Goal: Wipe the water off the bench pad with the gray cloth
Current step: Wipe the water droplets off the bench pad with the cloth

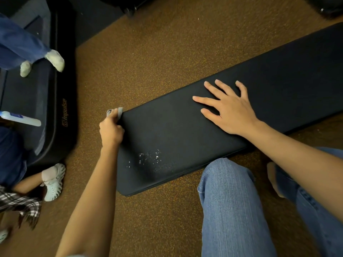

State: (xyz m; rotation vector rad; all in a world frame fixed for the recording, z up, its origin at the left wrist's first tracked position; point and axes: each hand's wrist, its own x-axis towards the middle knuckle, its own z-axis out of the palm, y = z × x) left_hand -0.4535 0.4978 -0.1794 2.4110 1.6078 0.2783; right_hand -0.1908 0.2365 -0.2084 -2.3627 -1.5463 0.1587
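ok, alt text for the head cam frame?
A person's left hand grips a gray cloth at the end corner of a black bench pad, while water droplets sit unwiped nearer the camera. The right hand rests flat on the pad, fingers spread; brown speckled floor lies beneath.

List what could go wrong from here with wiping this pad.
1. The left hand grips only a small bunched bit of the gray cloth at the bench pad corner; a wad that small may smear the water droplets rather than soak them up.
2. The droplets lie near the pad's near edge, so a careless stroke could push water onto the floor.
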